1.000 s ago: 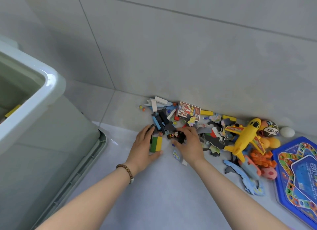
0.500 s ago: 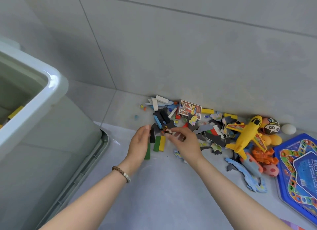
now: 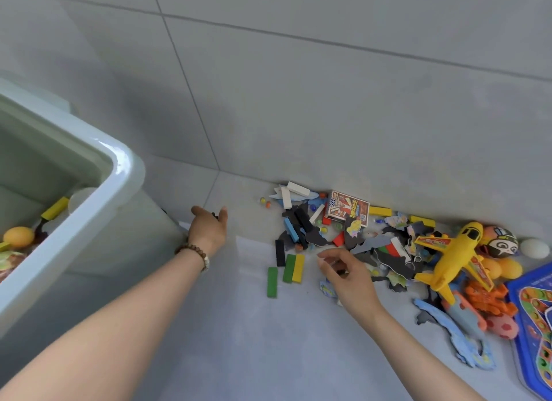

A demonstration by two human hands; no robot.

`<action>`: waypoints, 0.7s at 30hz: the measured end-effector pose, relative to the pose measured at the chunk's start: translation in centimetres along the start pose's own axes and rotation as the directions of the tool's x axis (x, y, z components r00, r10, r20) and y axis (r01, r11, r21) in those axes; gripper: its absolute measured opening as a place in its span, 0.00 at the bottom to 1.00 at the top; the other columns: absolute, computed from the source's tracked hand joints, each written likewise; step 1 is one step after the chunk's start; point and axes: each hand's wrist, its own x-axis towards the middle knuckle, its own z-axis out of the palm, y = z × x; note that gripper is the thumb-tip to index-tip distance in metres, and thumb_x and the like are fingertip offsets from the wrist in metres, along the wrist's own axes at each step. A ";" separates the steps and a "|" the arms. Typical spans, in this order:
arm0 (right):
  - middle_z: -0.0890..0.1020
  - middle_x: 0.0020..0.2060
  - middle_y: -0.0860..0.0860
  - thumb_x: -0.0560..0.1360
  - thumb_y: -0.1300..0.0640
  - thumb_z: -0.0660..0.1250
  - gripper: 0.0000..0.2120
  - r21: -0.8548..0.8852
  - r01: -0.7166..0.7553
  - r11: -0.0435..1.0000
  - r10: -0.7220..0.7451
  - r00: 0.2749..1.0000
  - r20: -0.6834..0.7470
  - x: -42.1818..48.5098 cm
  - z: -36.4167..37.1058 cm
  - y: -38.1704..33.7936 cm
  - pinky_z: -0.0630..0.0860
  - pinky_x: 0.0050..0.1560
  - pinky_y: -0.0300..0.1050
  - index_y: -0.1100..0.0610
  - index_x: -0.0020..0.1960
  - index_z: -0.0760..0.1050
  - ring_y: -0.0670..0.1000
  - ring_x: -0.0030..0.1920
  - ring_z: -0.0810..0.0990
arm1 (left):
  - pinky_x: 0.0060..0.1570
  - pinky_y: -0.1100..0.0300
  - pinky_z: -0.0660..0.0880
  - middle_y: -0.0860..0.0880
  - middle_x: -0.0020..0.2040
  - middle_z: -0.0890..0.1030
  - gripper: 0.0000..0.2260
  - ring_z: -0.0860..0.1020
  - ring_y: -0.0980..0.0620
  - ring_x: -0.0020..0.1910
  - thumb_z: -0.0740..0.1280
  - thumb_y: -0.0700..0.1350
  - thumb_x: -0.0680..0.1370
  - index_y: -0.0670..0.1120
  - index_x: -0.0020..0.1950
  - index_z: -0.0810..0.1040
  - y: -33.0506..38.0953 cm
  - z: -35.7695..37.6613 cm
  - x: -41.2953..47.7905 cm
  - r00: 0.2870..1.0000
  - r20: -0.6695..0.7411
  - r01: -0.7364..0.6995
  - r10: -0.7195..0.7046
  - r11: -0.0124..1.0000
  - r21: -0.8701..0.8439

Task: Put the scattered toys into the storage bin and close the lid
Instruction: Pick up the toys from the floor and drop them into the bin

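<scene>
The pale green storage bin (image 3: pixel 119 173) stands open at the left, with a yellow block (image 3: pixel 55 208) and an orange ball (image 3: pixel 18 236) inside. My left hand (image 3: pixel 209 230) hovers beside the bin's corner, cupped around a small dark toy (image 3: pixel 214 214). My right hand (image 3: pixel 346 272) hangs over the near edge of the toy pile, fingers loosely apart and holding nothing I can see. Just left of it on the floor lie a green block (image 3: pixel 272 282), a green and yellow pair (image 3: pixel 294 268) and a black block (image 3: pixel 280 252).
The pile runs along the wall: a red card box (image 3: pixel 348 208), a yellow plane (image 3: pixel 451 254), a face-printed ball (image 3: pixel 501 242), a white egg (image 3: pixel 534 247), an orange toy (image 3: pixel 490 300), blue foam pieces (image 3: pixel 457 338) and a blue game board (image 3: pixel 534 326). Marbles (image 3: pixel 264 202) lie at its left end.
My left hand has left the blocks and swung left toward the bin with a small dark toy taken from my right hand. My right hand has drawn back slightly. The blocks lie shifted.
</scene>
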 end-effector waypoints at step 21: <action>0.81 0.42 0.51 0.76 0.58 0.66 0.03 0.002 -0.033 0.999 0.033 0.999 -0.025 2.4 -1.2 0.4 0.71 0.36 0.29 0.53 0.47 0.78 0.44 0.37 0.75 | 0.45 0.61 0.69 0.52 0.45 0.75 0.13 0.73 0.53 0.46 0.69 0.53 0.75 0.46 0.53 0.74 1.7 3.3 2.0 0.903 0.199 -0.383 0.382 0.923 -0.035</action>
